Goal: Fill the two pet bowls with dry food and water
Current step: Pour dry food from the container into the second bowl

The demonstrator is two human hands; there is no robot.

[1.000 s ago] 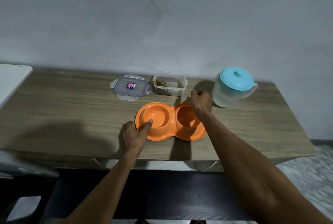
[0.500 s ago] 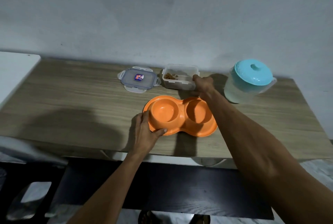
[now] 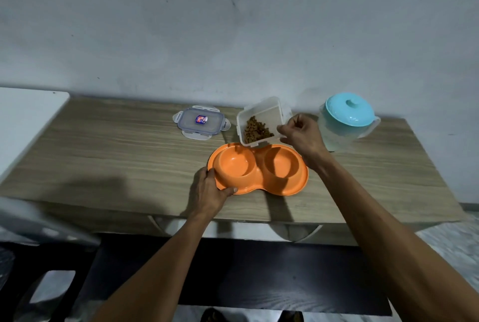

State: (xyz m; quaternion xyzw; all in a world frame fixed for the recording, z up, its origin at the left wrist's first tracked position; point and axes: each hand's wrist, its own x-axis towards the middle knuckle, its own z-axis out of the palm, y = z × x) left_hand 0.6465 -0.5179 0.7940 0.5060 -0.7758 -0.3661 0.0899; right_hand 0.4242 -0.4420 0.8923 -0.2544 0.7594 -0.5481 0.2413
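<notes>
An orange double pet bowl (image 3: 259, 184) lies on the wooden table (image 3: 116, 153); both of its wells look empty. My left hand (image 3: 210, 192) grips the bowl's left rim. My right hand (image 3: 302, 137) holds a clear plastic food container (image 3: 261, 116) tilted toward me above the bowl's back edge, with brown dry food (image 3: 256, 131) gathered at its lower side. A clear water jug with a turquoise lid (image 3: 347, 116) stands to the right of my right hand.
The container's clear lid (image 3: 201, 124) with a small sticker lies flat left of the container. A grey wall runs behind the table. A white surface (image 3: 23, 119) adjoins the table's left end. Dark furniture sits below the front edge.
My right hand has lifted the food container off the table and tilted it over the bowl. My left hand has shifted to clasp the bowl's left rim.
</notes>
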